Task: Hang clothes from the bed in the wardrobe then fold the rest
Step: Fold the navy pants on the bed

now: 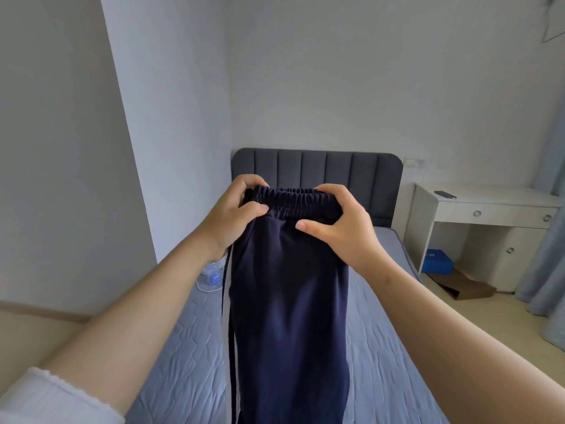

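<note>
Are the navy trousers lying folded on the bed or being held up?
Held up: the left hand and right hand grip the waistband, and the navy trousers hang down above the bed.

A phone (445,194) lies on the white desk (495,206), blue box (437,261) beneath.

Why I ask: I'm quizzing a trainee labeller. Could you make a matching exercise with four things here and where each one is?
Things: 1 navy trousers; 2 blue box; 3 dark flat device; 4 clear bottle.
Places: A on the white desk; B on the mattress near the wall; C held up by the left hand and right hand; D on the floor under the desk.
Pairs: 1-C; 2-D; 3-A; 4-B.
</note>
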`<state>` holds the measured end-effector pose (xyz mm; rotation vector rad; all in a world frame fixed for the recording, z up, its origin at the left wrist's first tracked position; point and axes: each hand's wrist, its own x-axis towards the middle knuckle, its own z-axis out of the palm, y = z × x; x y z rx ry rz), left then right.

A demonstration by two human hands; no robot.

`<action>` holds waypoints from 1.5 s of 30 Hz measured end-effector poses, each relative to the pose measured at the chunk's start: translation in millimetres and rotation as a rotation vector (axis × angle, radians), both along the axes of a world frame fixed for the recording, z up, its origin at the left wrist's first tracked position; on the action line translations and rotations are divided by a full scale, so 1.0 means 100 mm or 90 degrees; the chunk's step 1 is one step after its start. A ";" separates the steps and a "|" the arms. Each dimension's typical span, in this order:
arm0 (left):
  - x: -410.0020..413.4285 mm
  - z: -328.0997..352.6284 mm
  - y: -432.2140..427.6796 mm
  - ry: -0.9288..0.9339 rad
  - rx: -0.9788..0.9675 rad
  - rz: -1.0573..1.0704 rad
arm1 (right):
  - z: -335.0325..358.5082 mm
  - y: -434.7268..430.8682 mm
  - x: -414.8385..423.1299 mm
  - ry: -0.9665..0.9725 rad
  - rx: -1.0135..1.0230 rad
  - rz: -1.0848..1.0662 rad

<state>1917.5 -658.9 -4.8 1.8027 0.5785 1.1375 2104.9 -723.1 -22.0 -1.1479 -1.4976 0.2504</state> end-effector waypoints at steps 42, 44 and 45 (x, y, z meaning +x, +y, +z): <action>0.08 -0.19 1.15 0.240 -0.326 0.201 | -0.23 1.33 0.25 -0.089 -0.418 -0.206; 0.18 -0.11 1.31 0.187 -0.287 0.223 | -0.17 1.45 0.19 0.043 -0.367 -0.223; 0.22 -0.01 1.36 0.151 -0.266 0.224 | -0.07 1.49 0.14 0.140 -0.326 -0.211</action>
